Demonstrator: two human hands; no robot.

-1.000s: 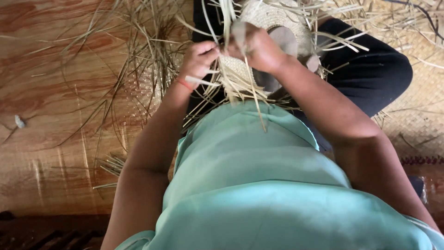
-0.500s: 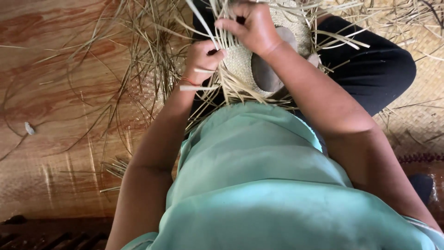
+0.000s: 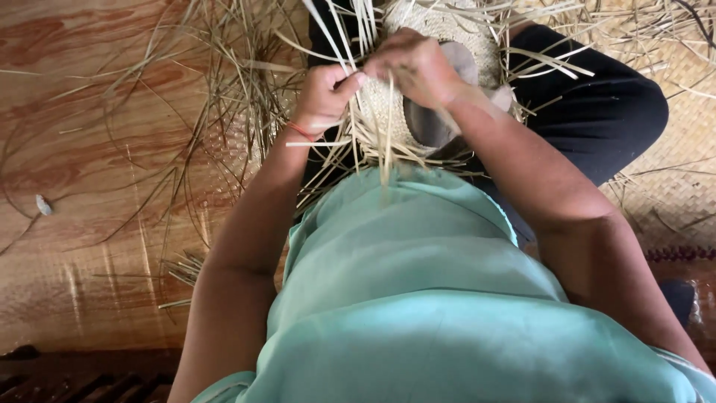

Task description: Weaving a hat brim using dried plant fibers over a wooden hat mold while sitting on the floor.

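Note:
A partly woven straw piece [image 3: 436, 26], dome-shaped, rests on my lap over a grey form [image 3: 421, 123]. Loose pale straw strips [image 3: 373, 138] stick out from its edge in all directions. My left hand [image 3: 324, 93] pinches a few of these strips at the weave's left edge; a red band circles its wrist. Close beside it, my right hand [image 3: 414, 67] grips strips on top of the weave, fingers curled. The two hands almost touch. My teal shirt fills the lower view, and black trousers [image 3: 597, 112] show at the upper right.
A wooden floor [image 3: 82, 149] lies to the left, strewn with loose straw [image 3: 224, 89]. A woven mat [image 3: 679, 186] covers the floor at the right. A small pale scrap [image 3: 43, 204] sits on the wood at the far left.
My right hand has dropped down from above the weave to sit close beside my left hand. The left hand has stayed at the weave's left edge.

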